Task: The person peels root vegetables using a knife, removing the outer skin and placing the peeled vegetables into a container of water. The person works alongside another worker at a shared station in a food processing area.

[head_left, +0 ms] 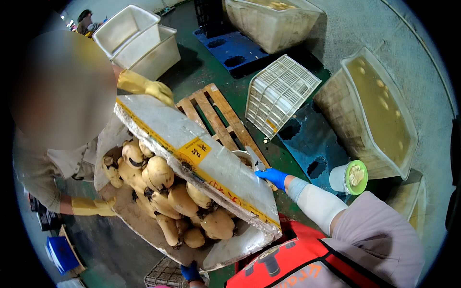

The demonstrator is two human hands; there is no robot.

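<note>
Left hand (191, 273) and right hand (273, 177) flank a tilted foam box (240, 178) of lotus roots (181, 199).
From left: a co-worker's yellow glove (93, 206); the left, partly hidden at the lower rim, grip impossible to tell; the right, wrapped around a bladed tool (253, 157), handle mostly covered.

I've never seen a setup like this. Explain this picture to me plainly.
There is no robot here: a person wears a camera on their head, and it looks down. Their blue-gloved right hand holds a bladed tool beside a tilted white foam box. Their left hand is at the box's lower edge. Another person's yellow-gloved hands are at its other side. Inside lie pale, knobbly roots. Beyond, above the green floor, are a wooden pallet, a white crate and a tub of cloudy water.
</note>
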